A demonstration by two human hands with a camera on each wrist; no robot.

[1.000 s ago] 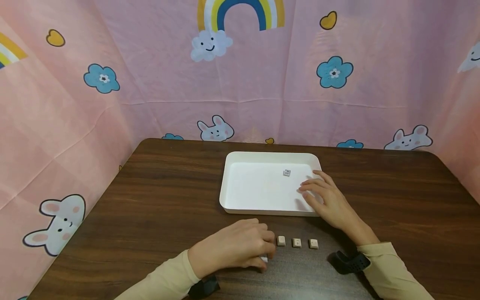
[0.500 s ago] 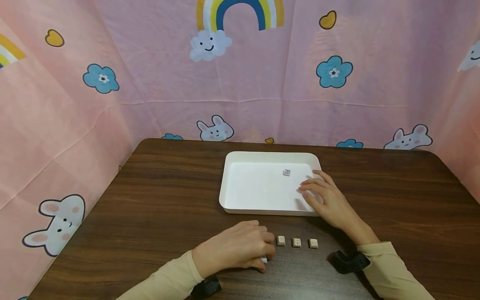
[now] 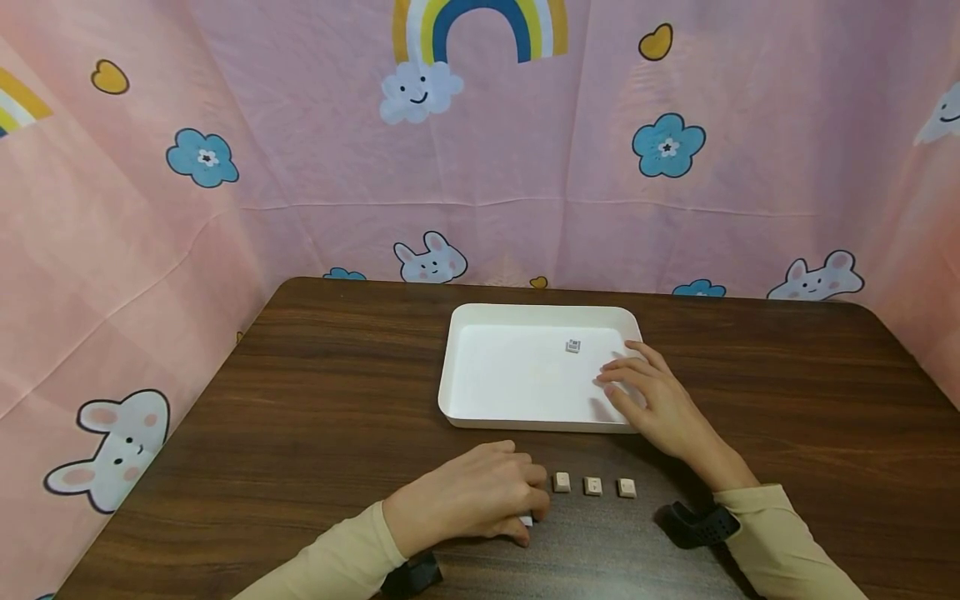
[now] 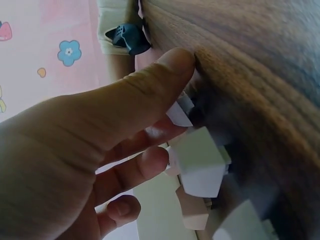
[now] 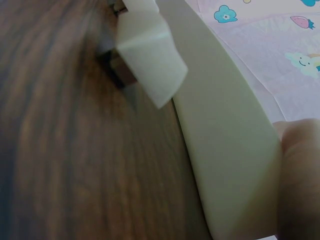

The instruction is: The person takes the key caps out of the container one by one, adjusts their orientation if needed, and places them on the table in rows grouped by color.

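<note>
Low over the table, my left hand [image 3: 480, 493] pinches a small white keycap [image 4: 179, 115] between thumb and index finger. Most of that keycap is hidden behind the fingers in the head view. Beside the fingertips, a row of three pale keycaps [image 3: 592, 486] stands on the dark wood, with dark bases under the caps in the wrist views. My right hand [image 3: 660, 408] lies over the right rim of a white tray [image 3: 480, 423], its fingers loosely bent and reaching inside. Toward the back of the tray floor sits a small grey-and-white square piece [image 3: 573, 346].
A brown wood-grain table [image 3: 337, 375] carries everything. Behind and to the left hangs a pink printed curtain [image 3: 502, 167] that meets the table's far edge. Black bands [image 3: 697, 525] sit at both wrists.
My left wrist has shifted slightly to the right, while its fingers keep the keycap pinched at the same spot. The right hand, tray and row of keycaps have not moved.
</note>
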